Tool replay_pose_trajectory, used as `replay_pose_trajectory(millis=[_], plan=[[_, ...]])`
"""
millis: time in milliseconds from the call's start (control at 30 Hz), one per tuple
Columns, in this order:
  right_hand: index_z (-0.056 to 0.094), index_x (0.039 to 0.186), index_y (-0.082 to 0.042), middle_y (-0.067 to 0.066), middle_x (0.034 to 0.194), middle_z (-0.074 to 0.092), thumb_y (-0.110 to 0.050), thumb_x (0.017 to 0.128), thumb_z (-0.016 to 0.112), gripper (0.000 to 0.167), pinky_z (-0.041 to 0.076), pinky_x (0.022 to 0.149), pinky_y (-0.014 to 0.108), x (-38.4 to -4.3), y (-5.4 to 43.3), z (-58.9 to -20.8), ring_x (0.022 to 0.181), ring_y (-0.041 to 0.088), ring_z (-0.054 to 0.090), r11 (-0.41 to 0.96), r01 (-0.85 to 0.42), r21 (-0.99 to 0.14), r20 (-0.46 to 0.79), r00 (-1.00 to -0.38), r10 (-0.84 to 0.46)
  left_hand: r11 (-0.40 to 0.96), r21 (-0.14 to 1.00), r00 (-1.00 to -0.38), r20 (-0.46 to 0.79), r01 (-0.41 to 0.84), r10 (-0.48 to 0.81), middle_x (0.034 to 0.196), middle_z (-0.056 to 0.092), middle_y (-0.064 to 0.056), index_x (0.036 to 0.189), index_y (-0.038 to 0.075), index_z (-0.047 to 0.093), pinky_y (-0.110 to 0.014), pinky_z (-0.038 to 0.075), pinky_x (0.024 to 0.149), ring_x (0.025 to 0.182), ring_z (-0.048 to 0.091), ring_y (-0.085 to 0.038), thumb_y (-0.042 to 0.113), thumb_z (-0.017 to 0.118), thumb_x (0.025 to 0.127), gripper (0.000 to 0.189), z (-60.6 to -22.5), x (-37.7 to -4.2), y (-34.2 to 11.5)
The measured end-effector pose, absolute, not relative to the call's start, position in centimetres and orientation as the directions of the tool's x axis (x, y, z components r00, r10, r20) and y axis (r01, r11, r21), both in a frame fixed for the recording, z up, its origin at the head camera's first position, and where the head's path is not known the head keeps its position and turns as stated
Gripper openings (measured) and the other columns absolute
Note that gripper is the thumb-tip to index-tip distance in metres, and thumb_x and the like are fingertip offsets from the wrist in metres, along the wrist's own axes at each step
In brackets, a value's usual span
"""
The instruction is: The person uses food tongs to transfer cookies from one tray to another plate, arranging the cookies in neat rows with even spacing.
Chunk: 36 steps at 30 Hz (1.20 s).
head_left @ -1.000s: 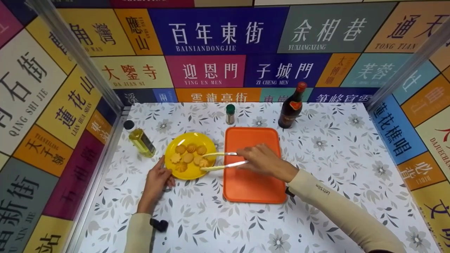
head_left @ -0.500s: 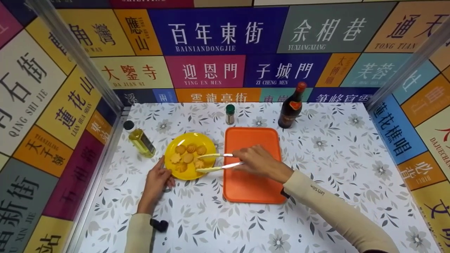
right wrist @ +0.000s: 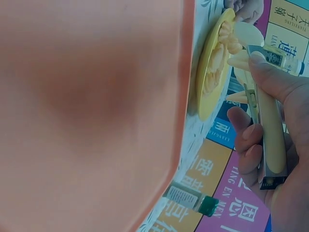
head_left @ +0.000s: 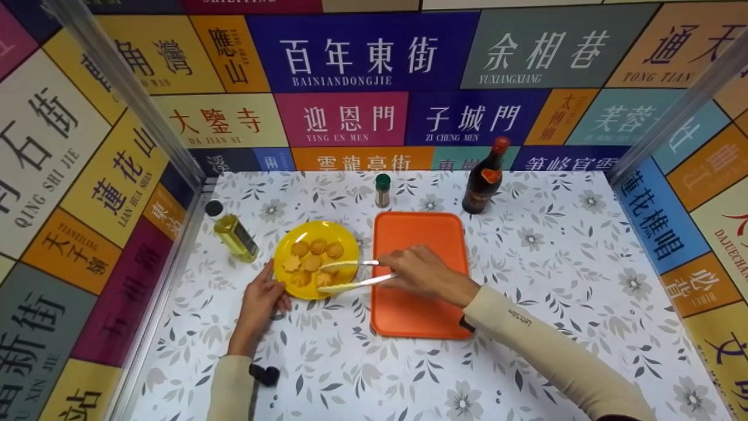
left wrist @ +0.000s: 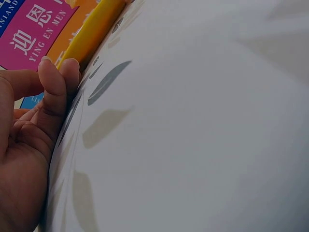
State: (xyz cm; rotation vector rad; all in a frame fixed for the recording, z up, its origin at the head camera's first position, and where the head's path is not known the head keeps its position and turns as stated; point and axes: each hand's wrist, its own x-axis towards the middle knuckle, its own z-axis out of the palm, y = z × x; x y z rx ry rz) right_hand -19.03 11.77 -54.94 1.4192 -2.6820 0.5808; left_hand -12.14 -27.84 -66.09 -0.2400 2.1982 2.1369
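Observation:
A yellow plate point(head_left: 345, 240) holds several cookies point(head_left: 312, 263), some round and swirled, others flower-shaped. My left hand point(head_left: 263, 295) grips the plate's left rim; in the left wrist view its curled fingers point(left wrist: 53, 87) lie right at the rim. In my right hand point(head_left: 423, 270) are metal tongs point(head_left: 368, 282) with pale yellow tips, reaching in from the right. The tips are spread on either side of a flower-shaped cookie point(head_left: 325, 278) at the plate's lower right. The right wrist view shows the fingers and thumb wrapped round the tongs' handle point(right wrist: 272, 130).
An orange tray point(head_left: 421, 324) lies under my right hand, right of the plate. An oil bottle point(head_left: 236, 237) stands left of the plate. Toward the back are a green-capped spice jar point(head_left: 383, 192) and a dark red-capped bottle point(head_left: 482, 184). Printed panels wall in the table.
My right hand and the tongs have moved left and slightly nearer me, further over the plate. The cookie between the tips has shifted left with them. My left hand stays put.

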Motion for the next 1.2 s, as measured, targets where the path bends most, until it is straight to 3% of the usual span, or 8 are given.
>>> replay_pose_trajectory(millis=[200, 367, 733, 1200], plan=[[0.075, 0.107, -0.013, -0.001, 0.076, 0.067, -0.038, 0.095, 0.089, 0.031, 0.046, 0.054, 0.032, -19.0, 11.2, -55.3, 0.061, 0.016, 0.058, 0.488, -0.824, -0.288, 0.223, -0.553, -0.803, 0.039, 0.985, -0.983, -0.166, -0.169, -0.073, 0.08, 0.071, -0.028, 0.176, 0.014, 0.028, -0.031, 0.058, 0.053, 0.057, 0.066, -0.024, 0.006, 0.058, 0.112, 0.071, -66.1, -12.2, -27.8], [0.071, 0.104, -0.016, -0.003, 0.074, 0.062, -0.042, 0.098, 0.085, 0.03, 0.042, 0.054, 0.031, -19.1, 10.7, -55.4, 0.06, 0.014, 0.053, 0.5, -0.818, -0.284, 0.189, -0.559, -0.807, 0.036, 0.981, -0.98, -0.186, -0.189, -0.073, 0.082, 0.071, -0.029, 0.176, 0.015, 0.028, -0.032, 0.058, 0.053, 0.058, 0.065, -0.025, 0.007, 0.057, 0.113, 0.071, -66.2, -12.3, -28.0], [0.074, 0.108, -0.016, -0.002, 0.075, 0.065, -0.044, 0.099, 0.084, 0.031, 0.042, 0.052, 0.033, -19.5, 10.0, -55.6, 0.059, 0.016, 0.055, 0.499, -0.832, -0.242, 0.197, -0.546, -0.814, 0.041, 0.978, -0.977, -0.202, -0.205, -0.071, 0.082, 0.071, -0.028, 0.177, 0.016, 0.026, -0.032, 0.058, 0.053, 0.057, 0.065, -0.025, 0.009, 0.058, 0.112, 0.072, -66.0, -12.3, -27.9], [0.076, 0.119, -0.014, 0.001, 0.084, 0.071, -0.044, 0.099, 0.084, 0.037, 0.046, 0.055, 0.033, -19.5, 10.2, -55.9, 0.061, 0.016, 0.057, 0.528, -0.812, -0.249, 0.193, -0.576, -0.795, 0.054, 0.977, -0.978, -0.201, -0.204, -0.065, 0.084, 0.071, -0.029, 0.177, 0.016, 0.027, -0.032, 0.059, 0.055, 0.06, 0.066, -0.026, 0.008, 0.057, 0.113, 0.071, -66.1, -12.2, -28.0]])
